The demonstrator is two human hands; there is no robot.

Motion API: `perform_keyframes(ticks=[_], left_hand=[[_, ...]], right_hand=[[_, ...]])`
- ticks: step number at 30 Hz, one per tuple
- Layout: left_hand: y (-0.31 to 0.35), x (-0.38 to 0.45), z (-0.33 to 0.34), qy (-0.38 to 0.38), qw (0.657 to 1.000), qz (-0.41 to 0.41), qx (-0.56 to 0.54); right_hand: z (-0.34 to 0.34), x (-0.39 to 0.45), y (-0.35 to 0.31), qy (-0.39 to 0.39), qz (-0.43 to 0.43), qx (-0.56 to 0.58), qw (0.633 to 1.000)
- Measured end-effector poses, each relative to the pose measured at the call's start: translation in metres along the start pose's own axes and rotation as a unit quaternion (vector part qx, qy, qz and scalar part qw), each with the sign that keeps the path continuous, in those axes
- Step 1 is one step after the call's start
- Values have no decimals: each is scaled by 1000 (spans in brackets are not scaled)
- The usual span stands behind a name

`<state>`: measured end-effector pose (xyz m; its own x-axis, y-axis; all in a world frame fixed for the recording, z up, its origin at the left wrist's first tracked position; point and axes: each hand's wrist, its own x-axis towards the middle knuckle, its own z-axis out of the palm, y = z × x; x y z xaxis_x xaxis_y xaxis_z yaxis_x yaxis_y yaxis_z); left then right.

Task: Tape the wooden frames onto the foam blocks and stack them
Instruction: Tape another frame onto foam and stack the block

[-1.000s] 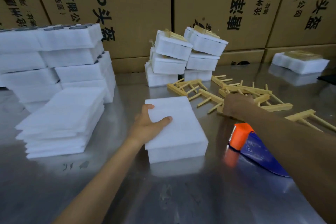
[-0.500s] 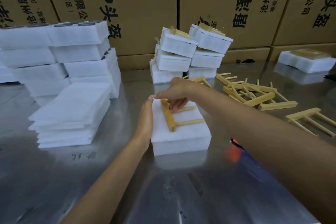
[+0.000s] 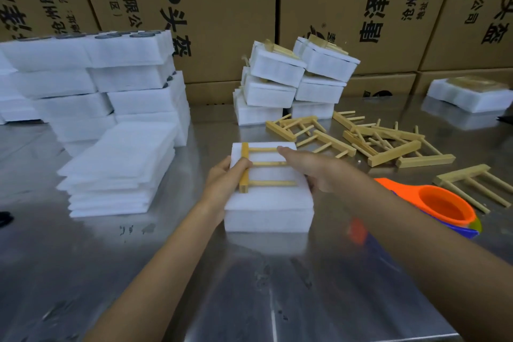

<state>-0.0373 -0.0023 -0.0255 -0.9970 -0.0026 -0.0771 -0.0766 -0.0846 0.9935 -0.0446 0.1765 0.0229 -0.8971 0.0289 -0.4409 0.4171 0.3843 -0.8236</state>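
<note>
Foam first: the thick white foam block [image 3: 268, 203] lies flat on the shiny metal worktop [image 3: 172, 272], right in front of me, so I can reach it with both hands. On top of it lies the pale wooden frame with one flat bar and three thin rods [image 3: 261, 165]. The bar sits near the left edge and the rods point to the right.

My left hand [image 3: 224, 180] is at the left side of the block. Its fingers [image 3: 241, 167] curl over the bar and press it down. I think this keeps the frame from sliding while I get ready to tape it. My right hand [image 3: 311, 167] lies over the right side of the block, with its fingers straight and close together, just at the rod ends. It seems to be lining the frame up square.

The orange and blue tape holder [image 3: 441, 205] waits just to the right, near my right arm, so I can grab it fast. More loose wooden frames [image 3: 383, 144] lie in a heap behind it. The small leaning stacks of finished blocks [image 3: 297, 81] stand at the back by the brown cardboard boxes [image 3: 222, 8]; this block should go there once taped. Plain foam blocks and thin white foam sheets [image 3: 119, 169] are piled on the left, close by for the next turn.

No tape is on this frame yet, as far as I can see.
</note>
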Motion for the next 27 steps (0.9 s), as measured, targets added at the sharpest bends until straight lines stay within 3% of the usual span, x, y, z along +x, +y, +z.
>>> perform_keyframes(ticks=[5,12,15,18,21,23,27], left_hand=[[-1,-7,-17,4,1000,0,24],[2,-9,-20,10,996,-8,84],[11,-5,-24,-18,995,-34,90],[15,-2,-26,-32,993,-48,99],[14,0,-23,-28,995,-55,82],[15,-2,-20,-21,996,-60,61],[17,-4,-18,-8,996,-71,49]], right_hand=[[9,-2,3,-33,-19,-8,999],[3,-16,4,1,-20,-112,993],[-14,-31,10,67,-114,-191,973],[-36,-51,44,209,-260,-229,915],[-60,-70,99,430,-241,-367,789],[-71,-79,131,515,-206,-403,728],[-72,-79,150,570,-169,-393,701]])
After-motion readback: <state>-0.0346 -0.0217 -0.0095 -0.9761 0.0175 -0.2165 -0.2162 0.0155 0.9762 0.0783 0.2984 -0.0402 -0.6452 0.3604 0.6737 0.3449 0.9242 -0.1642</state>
